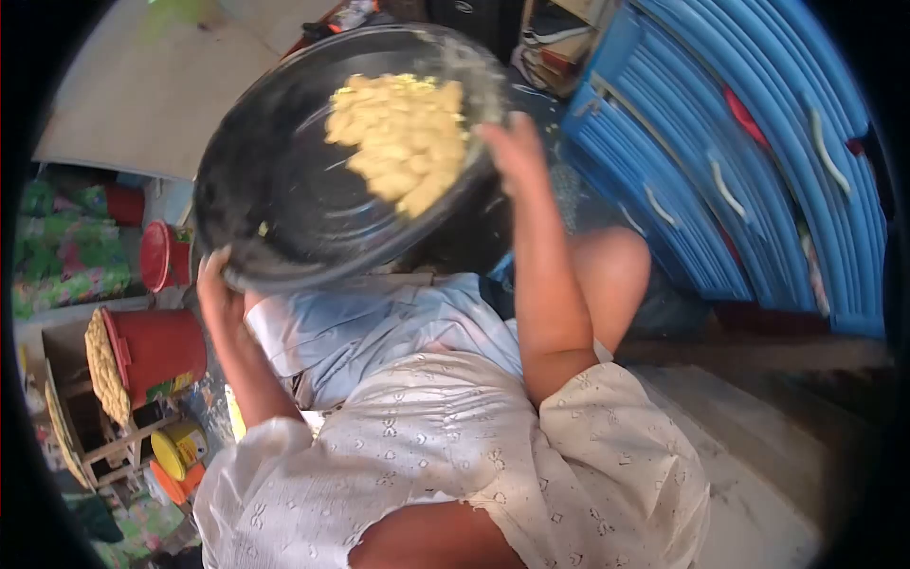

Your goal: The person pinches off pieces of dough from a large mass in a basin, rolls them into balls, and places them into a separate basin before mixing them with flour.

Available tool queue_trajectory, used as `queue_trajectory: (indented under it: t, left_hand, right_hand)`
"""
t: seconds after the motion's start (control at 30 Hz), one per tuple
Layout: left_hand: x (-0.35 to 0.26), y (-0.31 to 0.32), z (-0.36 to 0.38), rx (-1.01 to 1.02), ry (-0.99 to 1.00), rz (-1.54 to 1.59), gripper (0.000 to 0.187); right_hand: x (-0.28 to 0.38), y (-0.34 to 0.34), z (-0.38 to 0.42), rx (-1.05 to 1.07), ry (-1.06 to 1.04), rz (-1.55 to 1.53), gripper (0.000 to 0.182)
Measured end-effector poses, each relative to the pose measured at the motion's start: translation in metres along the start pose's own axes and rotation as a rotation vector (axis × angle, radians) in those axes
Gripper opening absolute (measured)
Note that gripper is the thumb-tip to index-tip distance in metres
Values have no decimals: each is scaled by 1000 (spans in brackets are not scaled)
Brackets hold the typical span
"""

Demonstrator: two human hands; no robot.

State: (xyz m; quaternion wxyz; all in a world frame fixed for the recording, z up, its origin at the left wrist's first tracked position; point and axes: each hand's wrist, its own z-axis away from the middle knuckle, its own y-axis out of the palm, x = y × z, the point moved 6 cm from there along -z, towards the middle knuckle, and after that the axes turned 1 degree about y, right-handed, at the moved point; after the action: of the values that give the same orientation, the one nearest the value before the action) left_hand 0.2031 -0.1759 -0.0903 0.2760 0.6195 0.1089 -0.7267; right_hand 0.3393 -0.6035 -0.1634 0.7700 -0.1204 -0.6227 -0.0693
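A wide black basin is held up over my lap, tilted. Inside it a heap of pale yellow lumps lies toward the right side; their exact kind I cannot make out. One small yellow bit sits apart near the basin's lower left. My left hand grips the rim at the lower left, its fingers partly hidden. On the right side, my right hand is closed on the rim, slightly blurred.
Blue drawers with pale handles stand at the right. To the left are a red bucket topped with tan lumps, a smaller red bucket and a yellow container. Shoes lie at the top.
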Motion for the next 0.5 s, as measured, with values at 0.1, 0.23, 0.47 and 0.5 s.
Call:
queue_trajectory:
  t: [0.1, 0.23, 0.47, 0.5]
  left_hand:
    - [16, -96, 21, -140, -70, -221, 29]
    - [-33, -104, 12, -342, 1015, -1470, 52]
    - [107, 43, -86, 572, 300, -1489, 66]
    - [138, 55, -100, 646, 268, -1437, 68]
  right_hand:
    - [25, 23, 43, 138, -92, 274, 60]
    - [-47, 44, 46, 274, -28, 470, 60]
    - [-55, 66, 25, 605, -43, 214, 46]
    - [-68, 63, 14, 769, 72, -20, 41]
